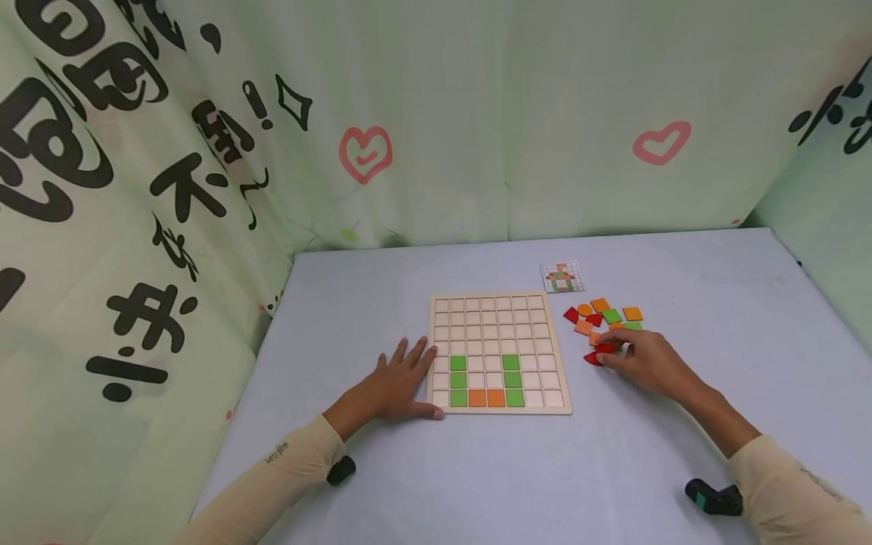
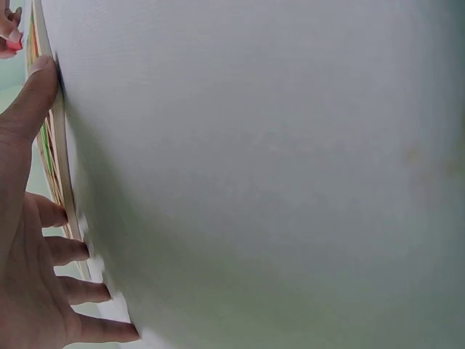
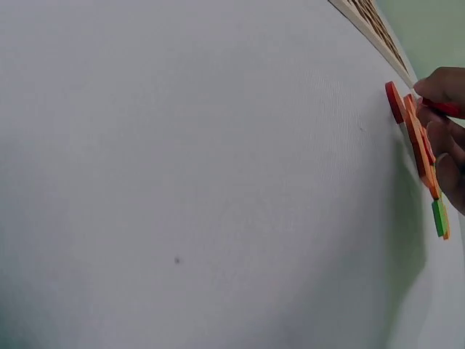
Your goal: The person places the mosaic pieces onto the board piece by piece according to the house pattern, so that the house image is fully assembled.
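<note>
A wooden grid board (image 1: 485, 331) lies on the table with green squares (image 1: 511, 380) in two columns and two orange squares (image 1: 487, 397) between them at the bottom. Fingers spread, my left hand (image 1: 390, 387) rests at the board's left edge, its thumb by the near corner; the left wrist view shows the thumb touching the rim. To the right of the board, my right hand (image 1: 647, 365) pinches a red piece (image 3: 445, 108) between thumb and fingers. Another red piece (image 1: 591, 359) lies just under it. The held piece's shape is partly hidden by the fingers.
Beyond the right hand lies a loose pile of red, orange and green pieces (image 1: 611, 316). A small pattern card (image 1: 562, 277) sits behind the board's far right corner. Curtains (image 1: 504, 151) hang along the table's back and left side.
</note>
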